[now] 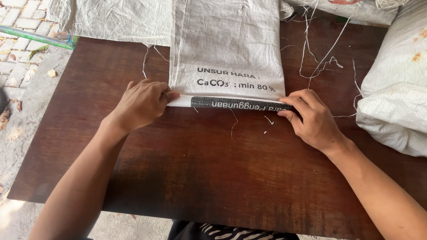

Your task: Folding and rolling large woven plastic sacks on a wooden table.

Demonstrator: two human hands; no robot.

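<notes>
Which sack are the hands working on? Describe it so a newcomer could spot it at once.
On the dark brown wooden table, look at the flat white woven sack lying down the middle. Its near edge is folded into a narrow strip with a black band, pinched by the left hand and right hand. The bulging sack on the right is stuffed and unfolded.

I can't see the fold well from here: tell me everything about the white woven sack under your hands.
The white woven sack looks like plastic weave with dark print and lies flat on the brown wooden table. Its near edge is folded into a narrow strip with a black band. The left hand and right hand pinch the strip's ends. Loose threads trail beside it.
</notes>
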